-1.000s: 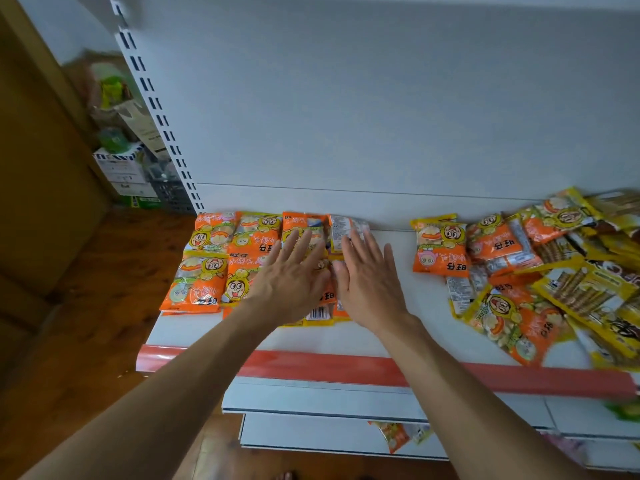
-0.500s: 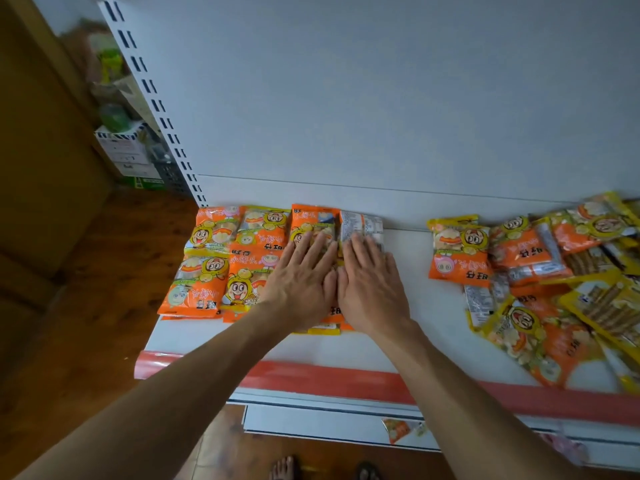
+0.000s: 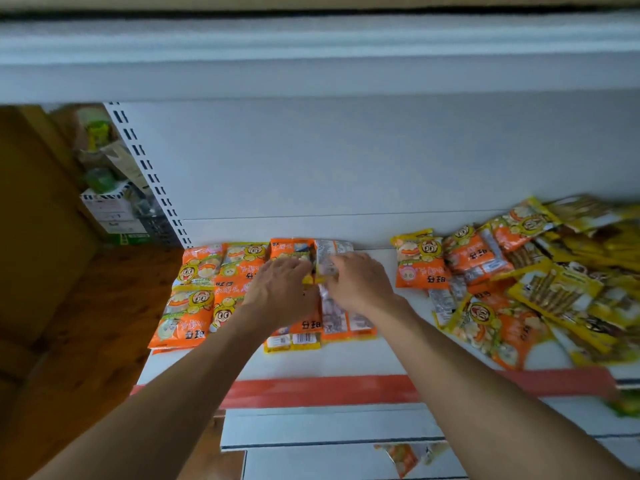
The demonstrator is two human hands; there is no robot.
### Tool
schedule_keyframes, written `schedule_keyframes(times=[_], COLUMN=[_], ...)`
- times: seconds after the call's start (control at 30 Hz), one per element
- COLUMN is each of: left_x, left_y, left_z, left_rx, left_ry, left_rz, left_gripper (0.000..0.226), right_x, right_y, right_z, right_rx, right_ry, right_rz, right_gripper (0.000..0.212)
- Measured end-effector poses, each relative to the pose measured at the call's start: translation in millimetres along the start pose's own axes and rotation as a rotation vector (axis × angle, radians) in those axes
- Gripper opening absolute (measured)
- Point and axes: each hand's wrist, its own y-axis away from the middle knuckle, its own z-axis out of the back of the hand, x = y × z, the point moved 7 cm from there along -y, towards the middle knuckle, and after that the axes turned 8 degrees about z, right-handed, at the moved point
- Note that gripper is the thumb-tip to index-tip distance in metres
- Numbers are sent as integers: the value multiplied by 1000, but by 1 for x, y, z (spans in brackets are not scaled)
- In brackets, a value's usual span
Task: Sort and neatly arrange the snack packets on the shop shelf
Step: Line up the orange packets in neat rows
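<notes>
Left hand (image 3: 280,291) and right hand (image 3: 362,285) on orange 旺仔 packets (image 3: 188,327); barcode (image 3: 304,338) visible

Orange snack packets (image 3: 188,317) flat in tidy rows at shelf (image 3: 346,358) left; blurred, apparently jumbled orange-yellow heap (image 3: 502,327) right.

Head view (close) down onto shelf (image 3: 346,362)

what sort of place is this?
Probably a small shop: white metal shelf with a slotted upright, a red strip along its front edge, and many alike orange snack packets laid in rows.
</notes>
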Motion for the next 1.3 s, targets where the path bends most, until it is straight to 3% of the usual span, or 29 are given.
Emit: schedule_keyframes(times=[0.3, 0.43, 0.5, 0.6, 0.67, 0.9, 1.03, 1.17, 1.23, 1.3], left_x=[-90, -158, -183, -195, -198, -204, -201, -172, -161, -146], left_y=[-15, -21, -28, -44, -50, -48, -43, -27, -18, -8], left_z=[24, -10, -24, -48, -60, -54, -35, -18, -18, -11], left_rx=[-53, 14, 14, 69, 83, -161, -212, -163, -81, -76], left_ry=[-7, 36, 55, 67, 118, 275, 452, 1094, 1462, 1649], left_rz=[-101, -243, -292, -250, -214, -199, -112, 214, 304, 325], left_gripper=[42, 55, 72, 91, 87, 63, 47, 21, 15, 15], right_x=[-80, -119, -137, -158, -162, -167, -169, -157, -151, -134], right_y=[43, 86, 109, 143, 156, 166, 168, 159, 143, 121], right_z=[43, 52, 46, 8, -13, -11, 12, 59, 61, 43], right_rx=[-11, -204, -223, -79, -92, -315, -415, -675, -707, -585], right_ry=[22, -18, 60, 50, 17, -71, -330, -648, -1108, -1707], right_rz=[-224, -243, -247, -286, -260, -192, -173, -135, -205, -284], right_gripper=[37, 26, 44, 73, 73, 68, 67, 51, 39, 30])
